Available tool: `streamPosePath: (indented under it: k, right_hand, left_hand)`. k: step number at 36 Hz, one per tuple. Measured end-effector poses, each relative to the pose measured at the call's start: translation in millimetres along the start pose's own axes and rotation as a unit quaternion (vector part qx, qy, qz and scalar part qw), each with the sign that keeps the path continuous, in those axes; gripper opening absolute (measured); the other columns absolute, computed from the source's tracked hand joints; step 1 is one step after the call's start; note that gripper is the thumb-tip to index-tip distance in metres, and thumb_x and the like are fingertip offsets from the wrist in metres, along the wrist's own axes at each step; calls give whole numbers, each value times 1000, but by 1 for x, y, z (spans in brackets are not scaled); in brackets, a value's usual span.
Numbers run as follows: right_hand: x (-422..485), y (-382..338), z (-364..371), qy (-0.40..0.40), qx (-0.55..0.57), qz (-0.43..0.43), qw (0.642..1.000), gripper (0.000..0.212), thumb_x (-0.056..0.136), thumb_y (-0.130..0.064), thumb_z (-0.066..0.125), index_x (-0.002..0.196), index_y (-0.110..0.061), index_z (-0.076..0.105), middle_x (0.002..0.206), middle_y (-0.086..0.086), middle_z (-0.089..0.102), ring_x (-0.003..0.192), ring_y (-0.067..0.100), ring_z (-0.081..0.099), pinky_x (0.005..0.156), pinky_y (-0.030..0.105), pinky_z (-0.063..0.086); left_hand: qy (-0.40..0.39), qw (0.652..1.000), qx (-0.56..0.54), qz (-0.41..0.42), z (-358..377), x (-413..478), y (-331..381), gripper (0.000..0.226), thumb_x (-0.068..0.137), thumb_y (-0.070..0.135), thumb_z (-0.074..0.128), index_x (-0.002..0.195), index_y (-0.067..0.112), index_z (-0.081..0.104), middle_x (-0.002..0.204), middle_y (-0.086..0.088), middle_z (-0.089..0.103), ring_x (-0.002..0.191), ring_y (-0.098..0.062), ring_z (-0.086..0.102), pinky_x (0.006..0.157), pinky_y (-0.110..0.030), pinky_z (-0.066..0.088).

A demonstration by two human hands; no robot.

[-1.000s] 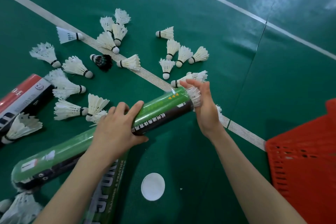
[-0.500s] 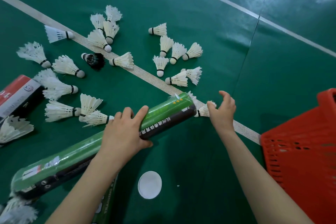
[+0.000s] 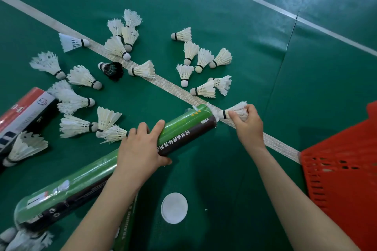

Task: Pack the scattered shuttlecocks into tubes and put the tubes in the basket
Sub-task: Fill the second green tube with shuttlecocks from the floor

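Observation:
A long green and black tube [image 3: 85, 181] lies slanted across the green court floor, its open mouth at the upper right. My left hand [image 3: 140, 149] grips the tube near its upper half. My right hand [image 3: 247, 124] pinches the feathers of a white shuttlecock [image 3: 234, 111] whose cork points into the tube mouth, where white feathers show. Several white shuttlecocks [image 3: 202, 61] lie scattered beyond the tube, with one black shuttlecock [image 3: 112, 69] among them. A red basket [image 3: 342, 171] stands at the right edge.
A round white tube cap [image 3: 174, 208] lies on the floor between my forearms. A red, white and black tube [image 3: 22, 112] lies at the left edge. Another green tube [image 3: 126, 228] lies partly under the held one. A white court line [image 3: 169, 87] runs diagonally.
My right hand left the tube mouth, reached to a shuttlecock lying just right of it, picked it up and brought its cork to the opening. My left hand kept its hold on the tube.

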State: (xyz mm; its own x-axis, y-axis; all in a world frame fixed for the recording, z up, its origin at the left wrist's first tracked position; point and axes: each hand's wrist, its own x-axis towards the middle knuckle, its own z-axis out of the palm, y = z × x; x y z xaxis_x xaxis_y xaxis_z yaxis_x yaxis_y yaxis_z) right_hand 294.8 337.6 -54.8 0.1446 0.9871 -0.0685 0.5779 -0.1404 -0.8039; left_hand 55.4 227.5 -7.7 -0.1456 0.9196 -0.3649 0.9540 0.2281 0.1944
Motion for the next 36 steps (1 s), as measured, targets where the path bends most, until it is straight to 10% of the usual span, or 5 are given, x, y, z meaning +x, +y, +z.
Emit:
streamPosePath:
  k: [11, 18, 22, 25, 36]
  right_hand:
    - [-3, -40, 1, -13, 113, -122, 986, 8, 92, -32, 58, 91, -40, 59, 127, -4, 47, 115, 15, 46, 106, 36, 37]
    - [-10, -58, -3, -111, 287, -83, 948, 17, 91, -32, 50, 93, -15, 51, 123, 1, 61, 112, 19, 57, 100, 37, 43]
    - [-13, -66, -5, -152, 331, -81, 928, 55, 77, -76, 50, 118, -41, 56, 142, 7, 47, 132, 21, 46, 113, 48, 30]
    - [-14, -68, -9, -198, 341, -75, 916, 86, 71, -85, 43, 134, -27, 47, 141, 0, 51, 133, 18, 45, 116, 45, 27]
    - [-24, -65, 8, -254, 293, -77, 919, 74, 82, -82, 25, 135, -38, 51, 146, -1, 47, 140, 16, 35, 119, 47, 16]
  left_hand:
    - [38, 999, -31, 15, -9, 0, 3, 99, 65, 63, 72, 144, 38, 19, 118, 2, 42, 108, -23, 45, 91, -35, 42]
    - [76, 993, -71, 49, -14, 0, -1, 100, 63, 60, 75, 146, 38, 24, 118, 2, 44, 106, -22, 45, 90, -35, 40]
    - [87, 992, -78, 53, -16, -1, -4, 100, 63, 60, 76, 146, 37, 25, 118, 2, 44, 107, -22, 45, 92, -35, 41]
    - [97, 990, -82, 58, -17, -1, -4, 100, 62, 60, 76, 146, 36, 26, 117, 3, 45, 108, -22, 45, 91, -35, 41]
    - [108, 991, -67, 51, -16, -2, 5, 96, 63, 59, 76, 144, 35, 30, 114, 1, 46, 105, -24, 47, 90, -37, 42]
